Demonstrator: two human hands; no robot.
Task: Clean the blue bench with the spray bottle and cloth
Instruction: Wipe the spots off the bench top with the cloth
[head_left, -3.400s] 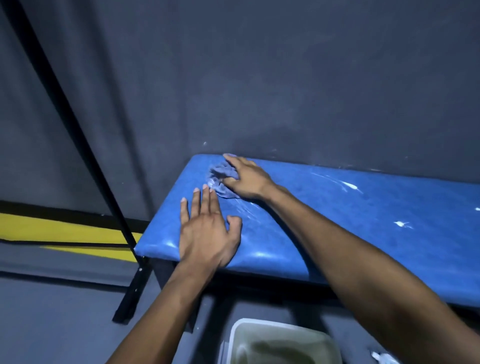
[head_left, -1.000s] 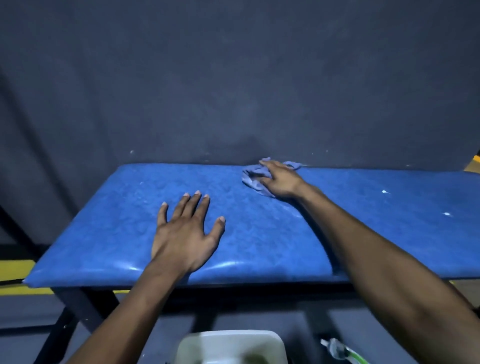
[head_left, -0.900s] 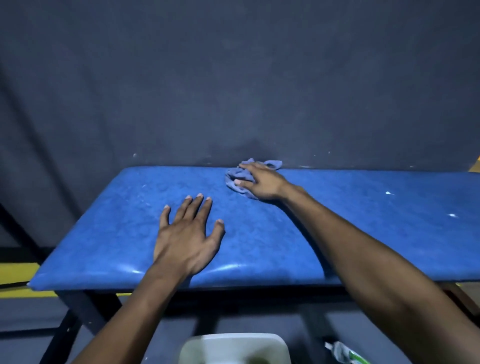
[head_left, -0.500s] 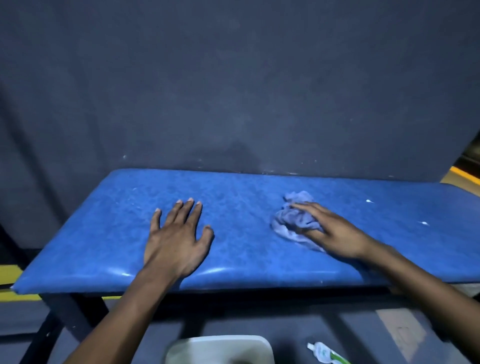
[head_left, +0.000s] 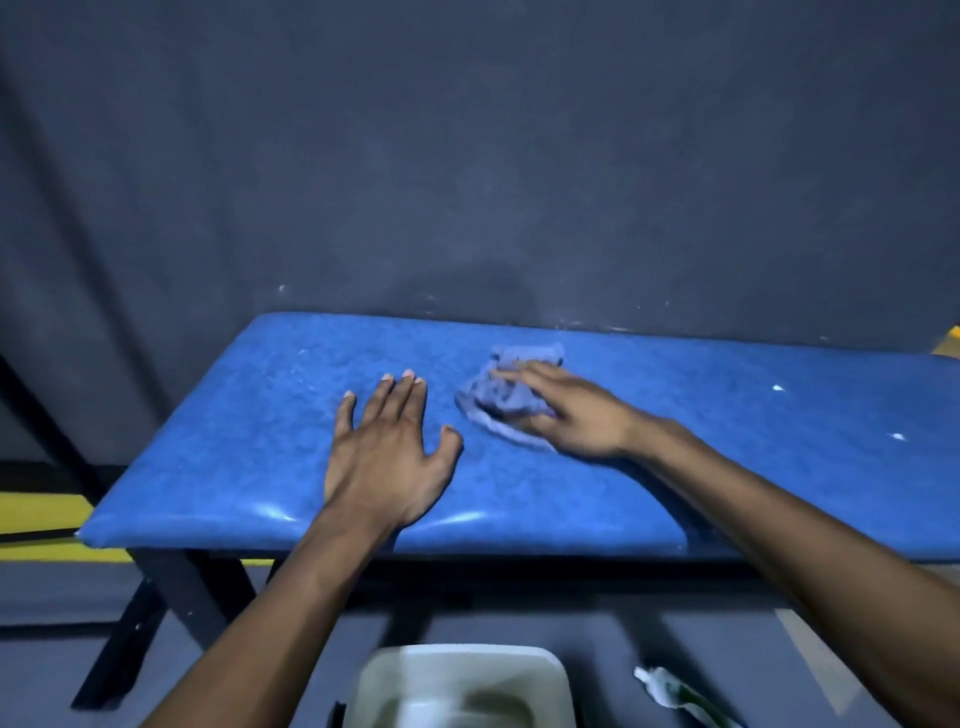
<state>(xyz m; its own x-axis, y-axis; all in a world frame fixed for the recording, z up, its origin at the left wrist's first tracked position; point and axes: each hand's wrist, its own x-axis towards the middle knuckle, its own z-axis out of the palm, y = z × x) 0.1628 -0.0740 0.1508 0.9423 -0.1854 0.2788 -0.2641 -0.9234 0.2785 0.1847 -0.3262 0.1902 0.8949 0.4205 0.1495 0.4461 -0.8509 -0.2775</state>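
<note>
The blue bench spans the view against a dark wall, its padded top shiny at the front edge. A crumpled bluish-grey cloth lies on the middle of the bench under the fingers of my right hand, which presses on it. My left hand rests flat on the bench just left of the cloth, fingers spread, holding nothing. The spray bottle, white with green, lies on the floor at the lower right, only partly in view.
A white bucket stands on the floor below the bench's front edge. Black bench legs angle down at the left. A yellow floor stripe runs behind the left end. The dark wall touches the bench's back edge.
My right hand has slid the cloth from the back middle of the bench forward to the right, then back leftward toward my left hand. My left hand stays planted.
</note>
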